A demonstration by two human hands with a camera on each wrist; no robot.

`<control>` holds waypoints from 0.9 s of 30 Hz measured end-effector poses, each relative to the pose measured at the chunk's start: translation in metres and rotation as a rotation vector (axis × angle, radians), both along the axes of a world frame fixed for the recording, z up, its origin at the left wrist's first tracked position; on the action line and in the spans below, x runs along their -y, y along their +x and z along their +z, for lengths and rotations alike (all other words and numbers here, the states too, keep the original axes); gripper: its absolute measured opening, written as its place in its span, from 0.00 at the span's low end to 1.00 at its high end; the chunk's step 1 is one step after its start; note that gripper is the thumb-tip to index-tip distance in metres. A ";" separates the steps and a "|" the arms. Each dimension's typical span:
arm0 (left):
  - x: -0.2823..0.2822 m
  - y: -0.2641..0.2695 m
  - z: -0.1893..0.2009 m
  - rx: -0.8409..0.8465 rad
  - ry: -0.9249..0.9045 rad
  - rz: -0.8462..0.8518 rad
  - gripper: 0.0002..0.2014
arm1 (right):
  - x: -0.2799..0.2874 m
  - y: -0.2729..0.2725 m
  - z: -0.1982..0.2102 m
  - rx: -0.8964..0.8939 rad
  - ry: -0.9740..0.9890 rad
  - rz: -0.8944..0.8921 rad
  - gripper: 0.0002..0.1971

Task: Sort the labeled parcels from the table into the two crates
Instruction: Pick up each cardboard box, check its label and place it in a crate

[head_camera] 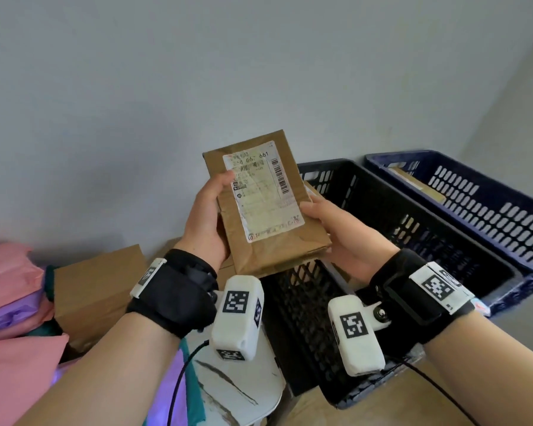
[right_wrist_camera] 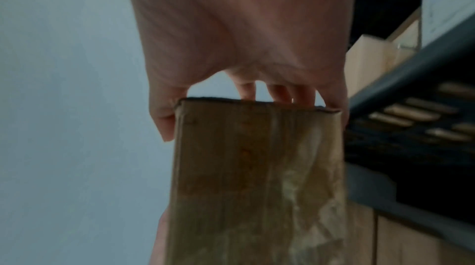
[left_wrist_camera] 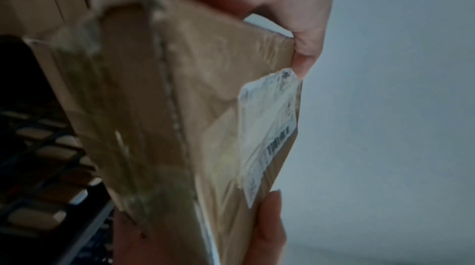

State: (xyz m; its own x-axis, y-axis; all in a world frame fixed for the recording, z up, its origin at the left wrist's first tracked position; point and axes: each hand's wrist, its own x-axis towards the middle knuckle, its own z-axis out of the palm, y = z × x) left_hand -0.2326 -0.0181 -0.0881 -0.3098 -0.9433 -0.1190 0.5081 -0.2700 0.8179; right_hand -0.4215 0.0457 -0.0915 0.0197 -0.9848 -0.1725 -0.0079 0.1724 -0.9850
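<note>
A flat brown cardboard parcel (head_camera: 271,229) with a white shipping label (head_camera: 263,193) is held up in the air in front of the wall, label toward me. My left hand (head_camera: 208,216) grips its left edge, thumb on the label. My right hand (head_camera: 336,226) grips its right edge, thumb on the front and fingers behind. The left wrist view shows the parcel (left_wrist_camera: 180,107) edge-on with my left thumb (left_wrist_camera: 304,60) on it. In the right wrist view my right hand (right_wrist_camera: 244,78) wraps the parcel's (right_wrist_camera: 257,178) end. A black crate (head_camera: 413,241) lies below the parcel and a blue crate (head_camera: 490,210) to its right.
On the left lie pink (head_camera: 10,272) and purple (head_camera: 10,315) soft mailers and a brown cardboard box (head_camera: 96,290). A brown parcel (head_camera: 419,186) lies inside the blue crate. The white marbled table (head_camera: 237,392) shows between my forearms. A grey wall stands close behind.
</note>
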 end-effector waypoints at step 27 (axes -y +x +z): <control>-0.037 -0.306 0.029 0.096 0.088 0.051 0.17 | -0.065 -0.291 0.006 0.229 -0.066 -0.317 0.21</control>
